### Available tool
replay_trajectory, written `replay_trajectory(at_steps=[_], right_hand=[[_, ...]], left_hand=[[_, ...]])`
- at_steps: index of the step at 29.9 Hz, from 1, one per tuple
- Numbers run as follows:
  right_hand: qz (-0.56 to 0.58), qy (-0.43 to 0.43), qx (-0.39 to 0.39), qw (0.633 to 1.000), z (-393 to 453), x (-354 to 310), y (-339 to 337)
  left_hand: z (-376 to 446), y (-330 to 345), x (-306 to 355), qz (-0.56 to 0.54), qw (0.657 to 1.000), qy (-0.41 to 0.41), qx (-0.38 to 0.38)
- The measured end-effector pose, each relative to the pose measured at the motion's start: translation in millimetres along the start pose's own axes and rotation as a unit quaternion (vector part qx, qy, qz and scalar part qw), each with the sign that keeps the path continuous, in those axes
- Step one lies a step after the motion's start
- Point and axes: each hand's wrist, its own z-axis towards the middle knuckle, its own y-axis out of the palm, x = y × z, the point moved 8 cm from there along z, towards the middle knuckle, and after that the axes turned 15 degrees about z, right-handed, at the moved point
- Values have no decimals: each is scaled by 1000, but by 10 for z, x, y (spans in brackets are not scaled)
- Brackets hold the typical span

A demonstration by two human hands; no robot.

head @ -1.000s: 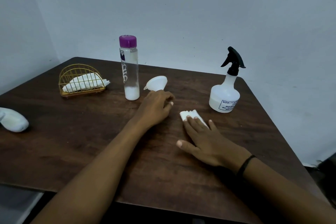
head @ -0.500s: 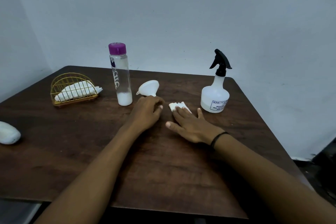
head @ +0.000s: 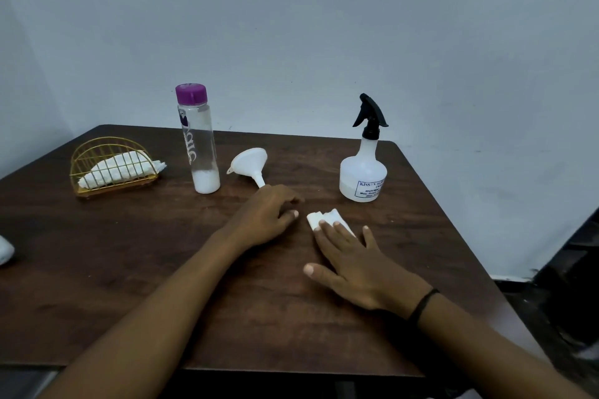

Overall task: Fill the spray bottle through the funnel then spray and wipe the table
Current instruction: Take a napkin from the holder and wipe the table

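Dark wood table (head: 129,269) met a grey wall. Left hand (head: 265,217) rested palm-down, fingers loosely curled, empty, funnel (head: 249,162) at its twelve o'clock. Right hand (head: 353,259) pressed spread fingers flat on tissue (head: 324,219); spray bottle (head: 363,172) at one o'clock.

Gold wire napkin holder (head: 113,165), far left.

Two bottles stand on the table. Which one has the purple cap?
The tall clear bottle, standing left of the funnel. The other, the squat white spray bottle on the right, carries a black trigger head instead.
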Motion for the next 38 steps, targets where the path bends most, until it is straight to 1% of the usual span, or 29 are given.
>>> replay_trajectory(at_steps=[5,11,15,18,20,24,26,28,30,32,34,36,38], right_hand=[[2,-56,-23,998,-242,-163,82],[30,-95,-21,995,-490,-181,80],[47,-98,0,994,-588,-68,-11],[50,-87,38,994,-631,42,-70],[41,-95,89,991,-665,79,-125],[-34,-143,202,968,-734,89,-229],[-52,-143,241,958,-777,111,-289],[-51,-124,272,953,-815,186,-354],[-21,-104,292,950,-868,274,-445],[67,-77,292,951,-924,402,-561],[143,-56,289,945,-974,541,-690],[188,-38,292,937,-991,654,-803],[235,-16,314,920,-1047,809,-901]], left_hand=[[-74,-44,352,-13,994,107,-26],[-206,12,542,-36,985,146,-82],[-210,51,645,-16,981,161,-107],[-198,78,739,-6,978,171,-122],[-200,103,796,-2,978,173,-119],[-190,88,888,4,979,188,-75],[-183,80,941,8,978,200,-62],[-187,87,1020,10,975,218,-53],[-198,86,1106,-3,972,229,-52],[-172,94,1185,-27,973,221,-61],[-76,125,1266,-46,976,205,-64],[51,131,1323,-64,979,187,-46],[211,153,1386,-103,982,156,-34]])
